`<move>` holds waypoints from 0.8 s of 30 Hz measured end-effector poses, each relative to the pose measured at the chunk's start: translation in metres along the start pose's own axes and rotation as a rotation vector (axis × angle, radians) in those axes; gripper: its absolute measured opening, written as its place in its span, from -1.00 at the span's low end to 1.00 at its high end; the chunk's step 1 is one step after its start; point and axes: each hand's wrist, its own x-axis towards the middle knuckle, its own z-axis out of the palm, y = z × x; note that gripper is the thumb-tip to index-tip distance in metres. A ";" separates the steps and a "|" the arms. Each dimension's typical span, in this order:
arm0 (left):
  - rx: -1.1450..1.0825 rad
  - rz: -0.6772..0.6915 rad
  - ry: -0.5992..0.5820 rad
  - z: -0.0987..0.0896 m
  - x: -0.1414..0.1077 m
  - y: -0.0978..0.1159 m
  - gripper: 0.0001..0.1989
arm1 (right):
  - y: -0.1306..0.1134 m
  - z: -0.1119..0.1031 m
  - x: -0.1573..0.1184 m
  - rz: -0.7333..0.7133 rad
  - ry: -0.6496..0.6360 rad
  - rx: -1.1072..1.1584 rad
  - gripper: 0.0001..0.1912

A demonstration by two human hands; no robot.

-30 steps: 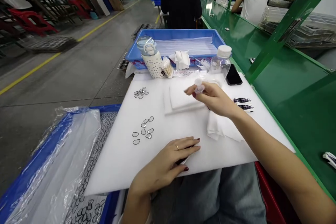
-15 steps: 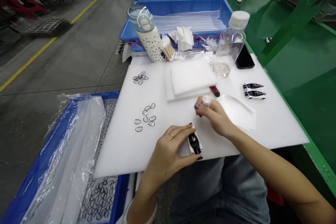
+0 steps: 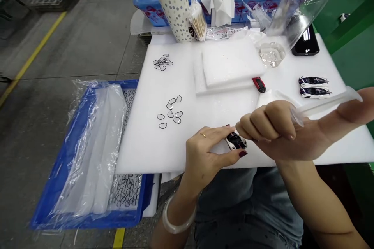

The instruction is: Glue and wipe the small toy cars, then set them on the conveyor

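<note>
My left hand (image 3: pixel 209 151) is closed on a small white and black toy car (image 3: pixel 236 141), fingers at its far end and thumb at the near side, by the board's front edge. Just right of it, my right hand (image 3: pixel 280 128) is raised close to the camera, fingers curled and thumb stretched out. A translucent white strip (image 3: pixel 324 103), soft-looking, runs from the curled fingers to the thumb tip; its exact kind is unclear. Two similar toy cars (image 3: pixel 314 87) lie side by side at the right. A small red and black piece (image 3: pixel 259 84) rests by the foam sheets.
Thin black rings (image 3: pixel 170 114) lie in two groups on the white foam board (image 3: pixel 140 144). Stacked foam sheets (image 3: pixel 230 66), a dotted bottle (image 3: pixel 175 11), cotton swabs (image 3: pixel 198 21), a clear bottle (image 3: pixel 273 54) and a phone (image 3: pixel 306 42) stand behind. A blue tray (image 3: pixel 84 221) sits lower left.
My right hand has come up toward the camera, its thumb now extended with the white strip stretched along it. The toy car has turned in my left hand. The camera view has shifted closer.
</note>
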 end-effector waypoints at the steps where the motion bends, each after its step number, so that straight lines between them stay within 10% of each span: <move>1: -0.004 -0.001 0.003 0.000 0.000 0.000 -0.68 | 0.002 -0.003 0.001 0.006 -0.030 0.016 -0.31; 24: 0.030 -0.015 0.006 0.000 0.001 0.002 -0.65 | 0.008 -0.015 -0.002 0.075 -0.029 -0.024 -0.28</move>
